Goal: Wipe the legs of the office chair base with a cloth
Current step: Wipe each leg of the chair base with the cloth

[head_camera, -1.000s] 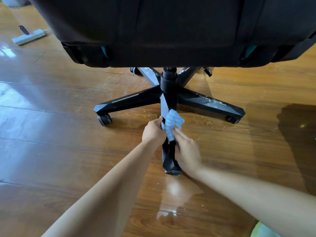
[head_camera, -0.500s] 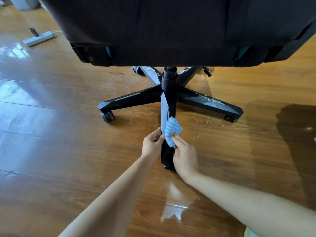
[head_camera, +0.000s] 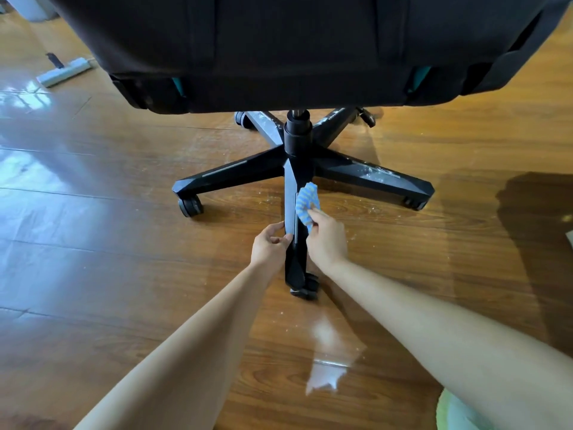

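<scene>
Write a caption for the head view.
Right hand holds a striped cloth against the near chair leg; left hand grips the leg.

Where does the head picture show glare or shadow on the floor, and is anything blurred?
Head view: bright glare washes out the floor at left, plus a white patch below the near leg; dark shadow far right; cloth, left hand and right hand look sharp.

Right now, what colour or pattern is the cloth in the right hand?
Light blue with pale stripes; the cloth shows best in the head view.
</scene>
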